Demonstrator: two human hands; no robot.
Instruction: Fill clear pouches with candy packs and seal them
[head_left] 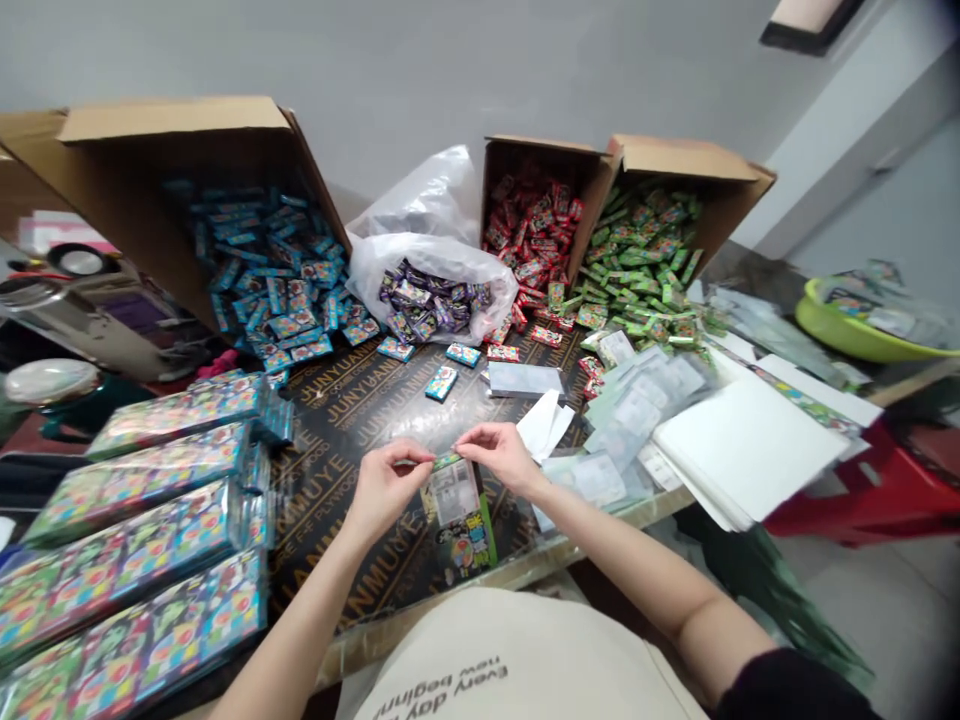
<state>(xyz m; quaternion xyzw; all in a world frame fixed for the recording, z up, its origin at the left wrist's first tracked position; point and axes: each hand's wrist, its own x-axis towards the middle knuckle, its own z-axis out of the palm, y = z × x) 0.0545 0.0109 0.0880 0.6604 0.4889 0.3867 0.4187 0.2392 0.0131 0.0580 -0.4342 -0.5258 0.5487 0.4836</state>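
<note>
A flat, printed plastic packet (463,530), dark and green with colourful pictures and a pale label panel, lies at the near edge of the black board. My left hand (388,487) pinches its far left corner between thumb and fingers. At the far right corner, my right hand (504,458) holds the same edge in a pinch. The fingertips partly cover that edge. Just beyond my hands are a loose blue candy packet (441,383) and a grey flat block (525,379). White paper slips (545,425) lie beside my right hand.
Boxes of blue (292,290), red (536,235) and green packets (645,250) stand at the back, around a plastic bag of purple packets (435,300). Stacked filled packs (150,580) line the left. Clear sleeves (637,400) and white cards (750,440) lie right, near a green bowl (862,335).
</note>
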